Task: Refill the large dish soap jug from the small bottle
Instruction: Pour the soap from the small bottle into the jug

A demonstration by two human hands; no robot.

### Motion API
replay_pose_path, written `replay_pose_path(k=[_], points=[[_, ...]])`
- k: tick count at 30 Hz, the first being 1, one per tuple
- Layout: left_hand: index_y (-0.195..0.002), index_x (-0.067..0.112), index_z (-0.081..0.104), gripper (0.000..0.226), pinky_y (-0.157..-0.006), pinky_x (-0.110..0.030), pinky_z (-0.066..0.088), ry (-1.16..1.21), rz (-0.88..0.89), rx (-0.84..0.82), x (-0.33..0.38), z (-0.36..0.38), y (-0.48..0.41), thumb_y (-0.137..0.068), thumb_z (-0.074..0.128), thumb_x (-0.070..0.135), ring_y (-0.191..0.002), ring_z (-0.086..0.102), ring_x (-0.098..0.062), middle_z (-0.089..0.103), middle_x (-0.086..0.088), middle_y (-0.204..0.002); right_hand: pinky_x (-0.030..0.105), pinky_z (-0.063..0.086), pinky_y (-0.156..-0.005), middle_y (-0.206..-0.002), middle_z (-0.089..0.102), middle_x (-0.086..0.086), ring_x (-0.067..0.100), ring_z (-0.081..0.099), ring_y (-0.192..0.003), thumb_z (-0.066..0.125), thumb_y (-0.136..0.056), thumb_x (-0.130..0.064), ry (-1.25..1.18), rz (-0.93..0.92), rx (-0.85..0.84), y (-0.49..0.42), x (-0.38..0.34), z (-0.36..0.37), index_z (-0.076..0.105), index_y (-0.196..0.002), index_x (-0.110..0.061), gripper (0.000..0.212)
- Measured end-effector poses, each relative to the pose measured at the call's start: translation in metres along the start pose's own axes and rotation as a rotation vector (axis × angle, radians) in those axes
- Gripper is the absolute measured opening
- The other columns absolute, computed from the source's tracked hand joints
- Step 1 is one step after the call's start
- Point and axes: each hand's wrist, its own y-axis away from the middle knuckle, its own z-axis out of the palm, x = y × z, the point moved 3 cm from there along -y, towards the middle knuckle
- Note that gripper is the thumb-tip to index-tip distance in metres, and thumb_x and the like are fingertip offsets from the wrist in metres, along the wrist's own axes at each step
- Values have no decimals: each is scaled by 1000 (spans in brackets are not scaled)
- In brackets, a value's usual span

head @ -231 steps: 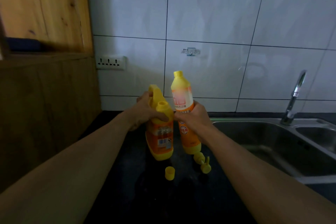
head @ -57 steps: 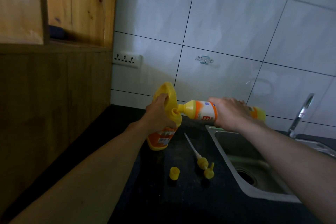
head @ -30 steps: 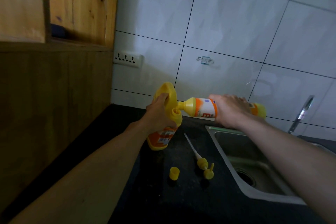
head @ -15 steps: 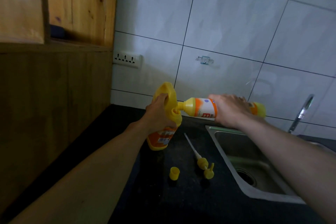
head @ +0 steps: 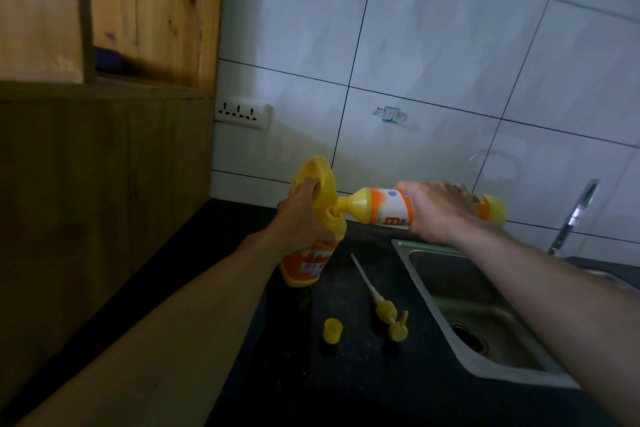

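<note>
The left hand (head: 301, 218) grips the handle of the yellow, orange-labelled large jug (head: 306, 269), which stands on the black counter (head: 311, 385). At its three o'clock, the right hand (head: 438, 210) clasps the small bottle (head: 379, 206), held level with its spout at the jug's mouth.

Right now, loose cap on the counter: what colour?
Yellow. The cap shows best in the head view.

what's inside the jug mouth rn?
Nozzle tip of the bottle, poked into the jug. Soap flow and fill level can't be seen: opaque plastic hides them.
</note>
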Motion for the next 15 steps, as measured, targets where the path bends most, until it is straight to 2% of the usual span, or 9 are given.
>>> replay_pose_path(k=[8, 12, 15], points=[[-136, 38, 21, 108, -90, -60, 51, 16, -8, -6, 3, -3, 3, -52, 89, 35, -121, 50, -38, 44, -8, -135, 47, 39, -98, -104, 62, 2, 28, 56, -102, 77, -76, -27, 5, -2, 15, -1, -1, 0, 53, -107, -31, 40], [-133, 40, 22, 110, -88, -60, 52, 39, -2, -9, 3, -3, 2, -43, 83, 45, -119, 52, -39, 46, -8, -132, 47, 38, -98, -104, 61, 2, 28, 56, -103, 77, -75, -26, 2, 0, 15, -3, -2, 0, 53, -107, -32, 40], [-133, 41, 21, 107, -88, -60, 52, 47, 4, -19, 2, -3, 2, -48, 86, 40, -119, 51, -38, 45, -8, -132, 47, 39, -98, -104, 61, 1, 28, 56, -103, 78, -75, -28, 4, -3, 17, -4, -3, 1, 53, -106, -32, 40]])
